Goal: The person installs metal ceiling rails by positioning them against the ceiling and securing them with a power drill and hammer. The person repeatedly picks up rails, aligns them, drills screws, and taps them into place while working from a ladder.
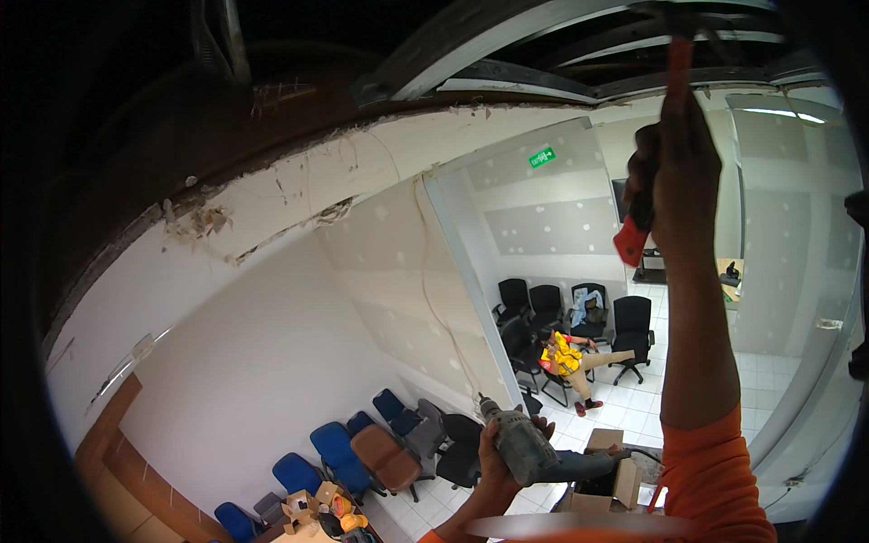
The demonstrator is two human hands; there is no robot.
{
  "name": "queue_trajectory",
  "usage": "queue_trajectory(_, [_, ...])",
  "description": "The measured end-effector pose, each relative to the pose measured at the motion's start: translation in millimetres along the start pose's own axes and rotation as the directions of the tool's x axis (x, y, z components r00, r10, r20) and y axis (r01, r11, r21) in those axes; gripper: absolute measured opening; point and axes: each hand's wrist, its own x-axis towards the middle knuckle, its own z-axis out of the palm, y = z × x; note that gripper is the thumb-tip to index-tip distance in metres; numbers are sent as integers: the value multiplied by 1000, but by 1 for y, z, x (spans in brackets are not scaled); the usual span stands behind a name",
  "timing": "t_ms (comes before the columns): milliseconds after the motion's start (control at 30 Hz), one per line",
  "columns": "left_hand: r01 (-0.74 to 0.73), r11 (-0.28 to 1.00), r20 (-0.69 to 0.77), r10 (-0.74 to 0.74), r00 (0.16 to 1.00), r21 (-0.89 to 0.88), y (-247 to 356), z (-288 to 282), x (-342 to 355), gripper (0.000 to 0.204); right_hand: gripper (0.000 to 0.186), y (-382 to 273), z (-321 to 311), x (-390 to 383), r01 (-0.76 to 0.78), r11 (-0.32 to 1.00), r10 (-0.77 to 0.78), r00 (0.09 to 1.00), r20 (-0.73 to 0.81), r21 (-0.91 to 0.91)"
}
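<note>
Plainly, the overhead part looks unfinished: the metal ceiling frame (466, 54) is bare, and the wall band (290, 181) beneath it has a ragged, chipped edge. The far wall boards (548, 226) seem further along, up and dotted with filler, though apparently unpainted. From where I stand, the person's right hand (683, 181) is wrapped around a red-handled hammer (679, 68), raised by the frame; whether its head touches metal, I cannot tell. Lower down, the left hand (496, 460) grips a drill (525, 448), nose up. A loose cord (424, 249) hangs beyond it, and an open cardboard box (626, 484) sits below. Farther off, 1 person in a yellow vest (568, 357) sits among black chairs (632, 319); blue chairs (338, 443) line the left wall.
</note>
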Motion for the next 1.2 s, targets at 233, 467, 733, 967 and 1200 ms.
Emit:
queue_trajectory(233, [26, 1000, 6, -26, 1000, -7, 0, -4, 5, 70, 49, 6, 14, -15, -92, 948, 223, 875, 429, -305])
queue_trajectory(467, [48, 999, 70, -49, 996, 13, -5, 7, 8, 69, 51, -15, 4, -21, -99, 977, 144, 959, 245, -188])
queue_trajectory(733, [-18, 997, 44, 21, 999, -71, -2, -13, 6, 66, 41, -28, -119, -85, -220, 830, 444, 817, 369, -512])
queue_trajectory(967, [0, 996, 92, 8, 996, -87, -1, -15, 9, 68, 24, -70, -215, -163, -180, 273, 821, 556, 131, -945])
queue_trajectory(1200, [70, 988, 115, -54, 992, -139, -6, -7, 26, 60, 32, -99, -274, -247, -301, 97, 933, 360, -19, -949])
